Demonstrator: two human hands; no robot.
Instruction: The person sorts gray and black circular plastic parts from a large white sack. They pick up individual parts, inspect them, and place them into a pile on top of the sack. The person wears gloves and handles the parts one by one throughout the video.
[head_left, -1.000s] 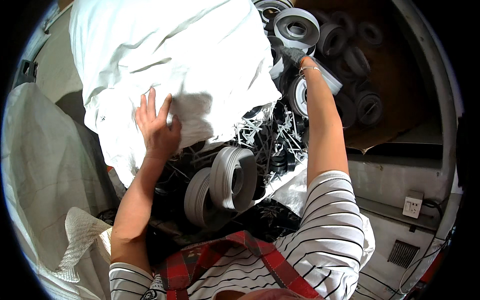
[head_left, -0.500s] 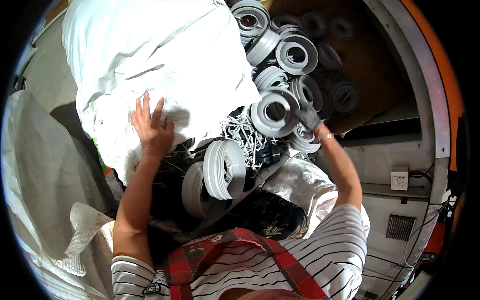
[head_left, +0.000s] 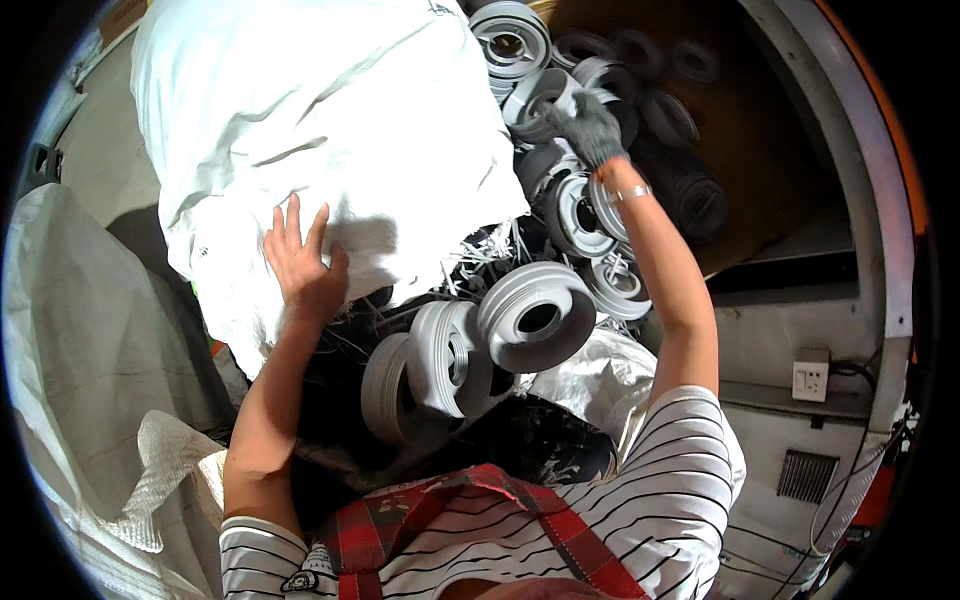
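My left hand (head_left: 306,268), bare with its fingers spread, lies on the large white woven sack (head_left: 330,120). Farther up on the right, my right hand (head_left: 590,130) wears a grey glove. Its fingers are closed on the rim of a grey plastic ring (head_left: 527,106) at the heap's far part. Nearer to me, another grey ring (head_left: 537,312) rests tilted with its round opening showing. Beside it lean two more ribbed rings, one (head_left: 432,350) partly in front of the other (head_left: 384,390). Thin pale plastic scraps (head_left: 475,258) lie between the sack and the rings.
Several more grey rings (head_left: 510,40) are heaped at the far right, some in shadow. A whitish sack (head_left: 90,380) stands at my left. At the right are a metal frame (head_left: 880,220), a white socket (head_left: 810,380) and hanging cables. Crumpled white sacking (head_left: 600,370) lies below the rings.
My right hand has moved away from me to a farther ring. The ring near it earlier now rests nearer to me, beside the two ribbed rings. My left hand stays on the sack.
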